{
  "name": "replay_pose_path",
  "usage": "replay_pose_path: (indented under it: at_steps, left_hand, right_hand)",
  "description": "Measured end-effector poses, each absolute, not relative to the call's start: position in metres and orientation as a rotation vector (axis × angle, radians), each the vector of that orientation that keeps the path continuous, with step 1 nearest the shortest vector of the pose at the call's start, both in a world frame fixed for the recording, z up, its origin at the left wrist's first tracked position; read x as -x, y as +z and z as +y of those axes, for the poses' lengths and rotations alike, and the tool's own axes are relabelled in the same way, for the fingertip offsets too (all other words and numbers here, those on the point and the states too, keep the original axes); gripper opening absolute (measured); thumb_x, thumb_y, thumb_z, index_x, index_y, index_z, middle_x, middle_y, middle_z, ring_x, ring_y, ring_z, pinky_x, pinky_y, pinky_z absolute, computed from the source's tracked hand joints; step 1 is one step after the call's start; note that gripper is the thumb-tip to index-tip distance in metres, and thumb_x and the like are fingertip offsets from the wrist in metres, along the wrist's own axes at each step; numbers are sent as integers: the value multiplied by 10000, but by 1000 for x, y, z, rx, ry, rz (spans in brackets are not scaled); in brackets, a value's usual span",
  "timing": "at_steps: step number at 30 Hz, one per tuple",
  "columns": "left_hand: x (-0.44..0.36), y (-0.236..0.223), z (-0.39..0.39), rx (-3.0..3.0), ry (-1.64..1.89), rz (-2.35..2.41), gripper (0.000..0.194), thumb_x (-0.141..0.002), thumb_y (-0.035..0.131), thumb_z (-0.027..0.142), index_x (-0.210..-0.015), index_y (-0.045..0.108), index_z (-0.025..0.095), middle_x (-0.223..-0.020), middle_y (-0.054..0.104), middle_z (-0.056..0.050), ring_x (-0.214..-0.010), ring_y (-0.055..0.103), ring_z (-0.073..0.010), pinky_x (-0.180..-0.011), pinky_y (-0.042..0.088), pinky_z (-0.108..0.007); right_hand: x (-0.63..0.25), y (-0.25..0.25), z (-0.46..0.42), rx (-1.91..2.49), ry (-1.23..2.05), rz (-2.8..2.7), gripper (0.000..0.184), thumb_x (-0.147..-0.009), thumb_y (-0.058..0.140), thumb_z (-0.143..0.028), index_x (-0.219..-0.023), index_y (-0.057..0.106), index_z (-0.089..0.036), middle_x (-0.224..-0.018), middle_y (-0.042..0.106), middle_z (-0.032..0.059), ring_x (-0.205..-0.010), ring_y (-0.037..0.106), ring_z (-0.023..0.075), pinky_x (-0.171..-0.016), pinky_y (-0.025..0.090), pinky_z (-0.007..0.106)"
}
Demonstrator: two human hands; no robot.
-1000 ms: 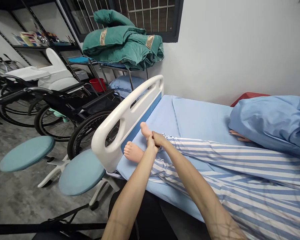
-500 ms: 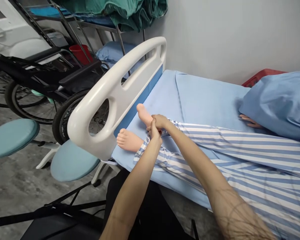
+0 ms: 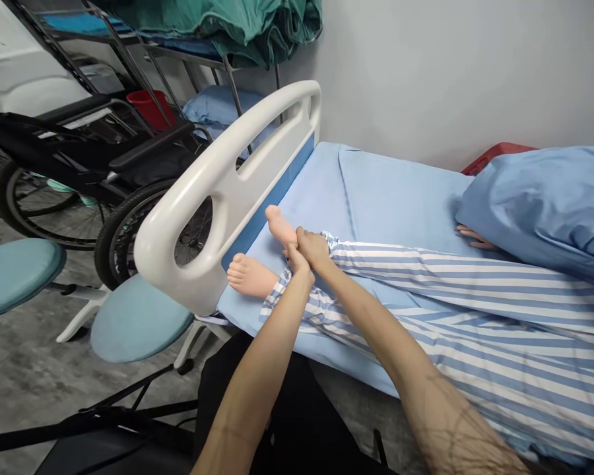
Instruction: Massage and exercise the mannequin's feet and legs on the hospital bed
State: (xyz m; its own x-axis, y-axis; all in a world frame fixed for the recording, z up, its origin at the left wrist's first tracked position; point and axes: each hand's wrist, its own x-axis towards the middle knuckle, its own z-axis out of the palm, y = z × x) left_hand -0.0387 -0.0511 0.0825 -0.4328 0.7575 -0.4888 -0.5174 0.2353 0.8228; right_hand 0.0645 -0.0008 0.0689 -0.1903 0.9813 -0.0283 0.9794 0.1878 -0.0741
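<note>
Two pale feet of what looks like a manikin rest near the foot end of the bed, toes toward the footboard. My right hand is wrapped over the ankle of the far foot, just beside the trouser cuff. Close against it, my left hand is closed around the same foot near the heel; its fingertips are partly hidden. The near foot lies untouched, left of my left wrist. Blue-and-white striped trousers cover both legs.
A white footboard rises beyond the feet. Blue cloth covers the body at right, with fingers showing below it. Left of the bed stand a wheelchair and round stools. A grey wall runs behind.
The view has shifted slightly. My right wrist has dropped a little toward me and the hand has turned over the ankle. Both hands keep hold of the far foot.
</note>
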Motion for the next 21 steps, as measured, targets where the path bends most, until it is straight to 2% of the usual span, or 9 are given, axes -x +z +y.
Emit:
replay_pose_path:
  at_steps: [3, 5, 7, 10, 13, 16, 19, 21]
  left_hand:
    - [58, 88, -55, -250, 1578, 1817, 369, -1004, 199, 552, -973, 439, 273, -1100, 541, -139, -1343, 440, -342, -821, 534, -506]
    - [59, 90, -54, -297, 1609, 1988, 308, -1005, 246, 533, -963, 405, 272, -1174, 488, -133, -1455, 256, -334, -921, 491, -531]
    - [56, 91, -53, -354, 1668, 2023, 268, -1001, 310, 501, -900, 368, 259, -1170, 460, -128, -1479, 168, -334, -972, 455, -550]
    - [52, 89, -52, -463, 1765, 2082, 304, -1000, 352, 437, -787, 269, 236, -1011, 450, -109, -1415, 271, -338, -972, 449, -560]
    - [52, 88, -52, -602, 1755, 2259, 340, -1015, 314, 394, -746, 186, 230, -819, 374, -56, -1298, 412, -315, -1017, 421, -573]
    - [57, 88, -52, -650, 1751, 2338, 351, -1019, 310, 392, -737, 178, 230, -758, 318, -27, -1249, 459, -298, -1067, 385, -576]
    - [58, 89, -54, -515, 1809, 2131, 368, -1007, 349, 447, -739, 217, 232, -789, 379, -38, -1213, 502, -291, -948, 498, -506]
    - [49, 88, -53, -292, 1715, 1695, 367, -994, 373, 491, -751, 280, 232, -812, 446, -51, -1127, 572, -285, -797, 560, -437]
  right_hand:
    - [-62, 60, -9, 1942, -68, -2355, 549, -969, 392, -634, -1137, 494, -122, -1139, 629, 204, -1062, 610, 274, -903, 445, 363]
    - [-61, 58, -10, 1925, -95, -2358, 556, -970, 385, -639, -1130, 492, -118, -1132, 618, 206, -1056, 603, 274, -915, 433, 373]
    - [-61, 57, -9, 1925, -80, -2366, 559, -965, 402, -639, -1134, 488, -113, -1119, 619, 210, -1046, 610, 274, -908, 435, 373]
    - [-62, 60, -7, 1939, -37, -2362, 561, -955, 435, -636, -1131, 490, -106, -1094, 634, 213, -1033, 630, 278, -898, 447, 369]
    - [-62, 63, -5, 1963, 9, -2357, 561, -938, 479, -630, -1142, 489, -108, -1078, 656, 213, -1018, 659, 279, -884, 465, 360]
    - [-62, 65, -2, 2005, 51, -2359, 510, -941, 513, -574, -1188, 470, -130, -1098, 673, 206, -1025, 679, 272, -868, 481, 346]
    - [-65, 70, 2, 2035, 164, -2371, 447, -946, 525, -511, -1213, 464, -158, -1107, 696, 177, -1015, 694, 270, -830, 501, 336]
    - [-67, 75, 6, 2049, 290, -2395, 437, -929, 544, -498, -1207, 473, -168, -1098, 711, 160, -992, 703, 279, -809, 512, 344]
